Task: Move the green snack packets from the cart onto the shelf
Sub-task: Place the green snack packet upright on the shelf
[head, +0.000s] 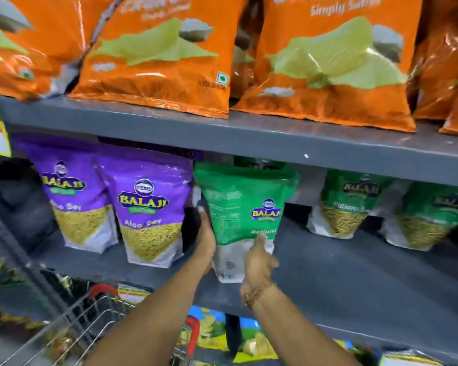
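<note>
A green snack packet stands on the middle grey shelf, turned a little so its back panel shows on the left. My left hand lies flat against the packet's left side. My right hand grips its white lower front, thumb up on the face. Two more green packets stand further right on the same shelf. Another green packet peeks out behind the held one. The wire cart is at the lower left; I cannot tell what lies in it.
Two purple snack packets stand just left of the held packet. Orange chip bags fill the shelf above. Yellow and blue packs sit on the shelf below. A gap of bare shelf lies between the held packet and the green ones to the right.
</note>
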### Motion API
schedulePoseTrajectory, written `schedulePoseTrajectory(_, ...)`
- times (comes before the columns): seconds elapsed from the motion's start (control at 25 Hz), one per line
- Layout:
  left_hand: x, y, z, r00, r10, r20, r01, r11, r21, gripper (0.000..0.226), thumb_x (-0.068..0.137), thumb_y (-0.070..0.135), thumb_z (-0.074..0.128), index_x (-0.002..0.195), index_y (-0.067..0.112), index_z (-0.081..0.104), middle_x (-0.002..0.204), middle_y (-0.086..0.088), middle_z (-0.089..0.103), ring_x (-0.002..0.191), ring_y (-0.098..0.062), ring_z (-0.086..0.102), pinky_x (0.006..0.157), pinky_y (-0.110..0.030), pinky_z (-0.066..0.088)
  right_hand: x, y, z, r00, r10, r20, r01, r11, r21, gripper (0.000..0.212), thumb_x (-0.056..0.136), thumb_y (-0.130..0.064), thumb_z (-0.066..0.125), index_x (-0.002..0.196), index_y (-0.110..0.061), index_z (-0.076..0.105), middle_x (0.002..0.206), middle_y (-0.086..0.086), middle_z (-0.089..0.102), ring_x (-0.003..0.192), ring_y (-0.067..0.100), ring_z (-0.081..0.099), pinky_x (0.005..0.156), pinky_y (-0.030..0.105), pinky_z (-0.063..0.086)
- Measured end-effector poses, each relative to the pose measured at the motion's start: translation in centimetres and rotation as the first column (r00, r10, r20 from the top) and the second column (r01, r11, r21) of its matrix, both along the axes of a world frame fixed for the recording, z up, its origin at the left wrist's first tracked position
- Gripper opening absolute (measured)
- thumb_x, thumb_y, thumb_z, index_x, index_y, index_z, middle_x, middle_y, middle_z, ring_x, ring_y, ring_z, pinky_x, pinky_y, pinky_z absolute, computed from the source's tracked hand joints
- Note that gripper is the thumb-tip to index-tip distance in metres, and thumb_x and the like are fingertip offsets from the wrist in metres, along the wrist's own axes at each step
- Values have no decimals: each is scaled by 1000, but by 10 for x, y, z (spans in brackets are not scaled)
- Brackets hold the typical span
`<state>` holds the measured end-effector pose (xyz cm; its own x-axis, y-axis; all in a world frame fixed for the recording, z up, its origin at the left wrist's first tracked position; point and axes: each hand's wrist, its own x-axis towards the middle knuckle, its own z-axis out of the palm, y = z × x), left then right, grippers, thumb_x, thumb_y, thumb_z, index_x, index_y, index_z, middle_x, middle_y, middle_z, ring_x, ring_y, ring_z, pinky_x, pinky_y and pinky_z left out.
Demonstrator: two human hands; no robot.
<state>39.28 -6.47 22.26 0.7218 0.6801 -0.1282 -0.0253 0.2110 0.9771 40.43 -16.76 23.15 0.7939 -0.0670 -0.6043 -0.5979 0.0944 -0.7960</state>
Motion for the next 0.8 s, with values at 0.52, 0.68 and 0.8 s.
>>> schedulePoseTrajectory(0.52, -4, -8, -12, 979, -61, -196, 81, 992, 96, 57, 84, 66, 28, 109, 27, 62, 112, 3, 64, 106, -17, 56, 92, -34, 42, 11, -11, -25, 956, -57, 289, -27, 960, 279, 59, 93, -53, 28, 131, -14, 50, 135, 3, 55, 120, 21, 53, 109, 37, 38)
schedulePoseTrajectory(0.68, -12, -13, -12, 980, -76, -186, 92, 992, 81, 52, 85, 63, 32, 114, 27, 56, 123, 1, 62, 114, -18, 55, 103, -39, 42, 33, -13, -36, 956, -8, 294, -56, 976, 209, 67, 85, -61, 29, 129, -16, 52, 136, 4, 55, 123, 23, 52, 111, 42, 38)
schedulePoseTrajectory(0.8, -34, -16, -23, 985, 67, -159, -40, 985, 170, 41, 91, 48, 38, 114, 20, 58, 120, -9, 64, 112, -22, 57, 102, -37, 42, 5, -16, -36, 924, -218, 314, 217, 975, 38, 59, 85, -52, 35, 106, -2, 57, 112, 19, 59, 109, 29, 55, 95, 37, 42)
